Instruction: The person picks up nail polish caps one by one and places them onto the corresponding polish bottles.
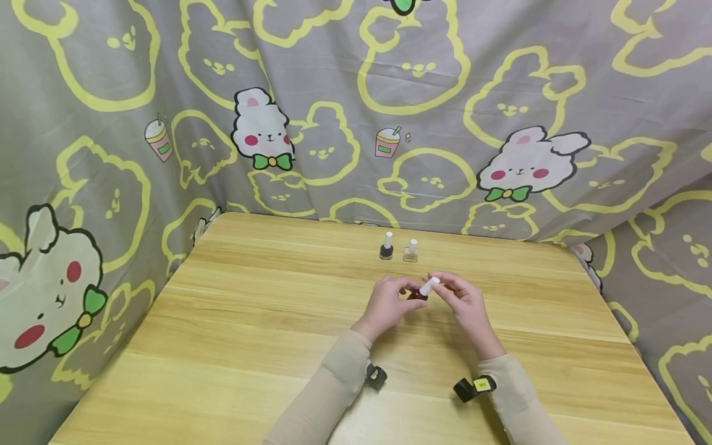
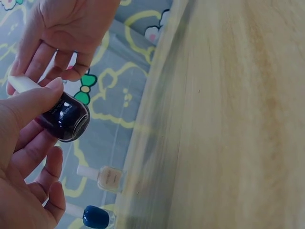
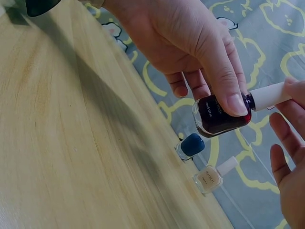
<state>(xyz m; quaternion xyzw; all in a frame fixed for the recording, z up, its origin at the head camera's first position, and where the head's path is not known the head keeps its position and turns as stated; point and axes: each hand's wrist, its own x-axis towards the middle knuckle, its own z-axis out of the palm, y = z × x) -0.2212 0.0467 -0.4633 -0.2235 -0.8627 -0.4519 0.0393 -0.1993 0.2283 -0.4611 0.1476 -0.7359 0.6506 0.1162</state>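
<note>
A bottle of dark red nail polish [image 3: 219,117] with a long white cap [image 3: 269,97] is held tilted above the table. My left hand [image 1: 387,303] grips its glass body, the thumb lying across the front in both wrist views. At the cap's far end, my right hand [image 1: 463,304] pinches the white tip between thumb and fingers. The cap sits on the bottle's neck, with a dark collar showing beneath it. Beyond both hands stand a dark blue nail polish bottle [image 1: 386,251] and a pale beige one [image 1: 410,253], each with a white cap.
The wooden table [image 1: 250,346] stretches around the hands on every side. A grey curtain [image 1: 334,80] with yellow outlines and white rabbits hangs behind it and at the sides. Black straps with small devices [image 1: 473,387] sit on both wrists.
</note>
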